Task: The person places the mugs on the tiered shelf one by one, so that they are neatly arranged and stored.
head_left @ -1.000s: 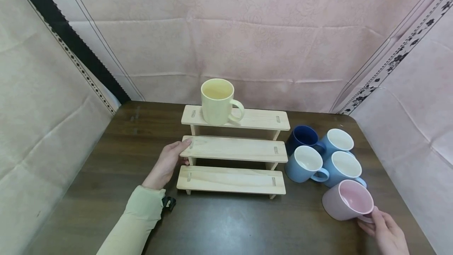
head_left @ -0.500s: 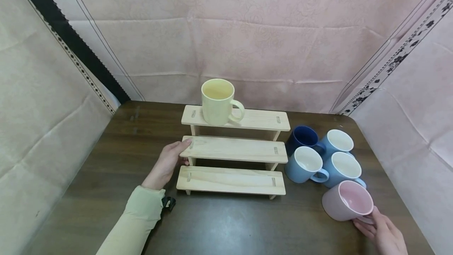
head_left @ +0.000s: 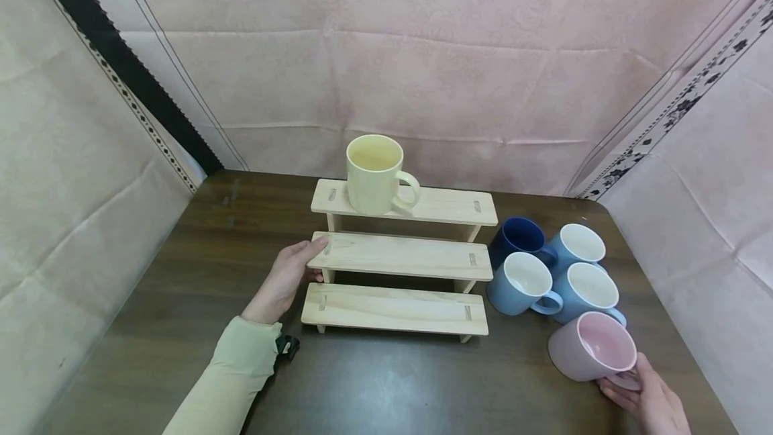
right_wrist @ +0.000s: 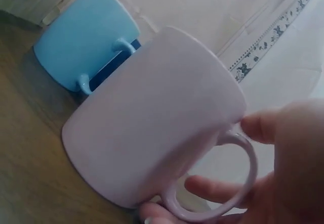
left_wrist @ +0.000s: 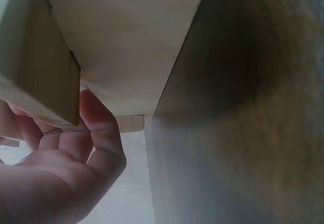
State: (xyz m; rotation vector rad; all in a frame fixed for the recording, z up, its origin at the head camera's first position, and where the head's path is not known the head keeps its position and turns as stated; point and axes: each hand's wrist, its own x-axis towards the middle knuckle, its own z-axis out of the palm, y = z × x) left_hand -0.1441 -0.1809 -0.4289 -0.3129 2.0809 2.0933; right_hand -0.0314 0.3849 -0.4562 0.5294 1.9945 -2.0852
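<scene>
A three-tier wooden shelf stands on the dark table. My left hand grips the left end of its middle tier, thumb on top; in the left wrist view, fingers curl up beneath the board. At the front right is a pink mug, upright, its handle toward me. My right hand holds that handle, and in the right wrist view the thumb is at its upper end with a finger passing through the loop. A pale yellow mug sits on the top tier, toward the left.
Right of the shelf, a dark blue mug and three light blue mugs, one of them the nearest light blue mug, stand close together behind the pink mug. Pale cloth hangs behind the table and at both sides.
My right hand has shifted slightly left, its fingers reaching farther under the pink mug's handle. The left hand keeps its hold on the shelf.
</scene>
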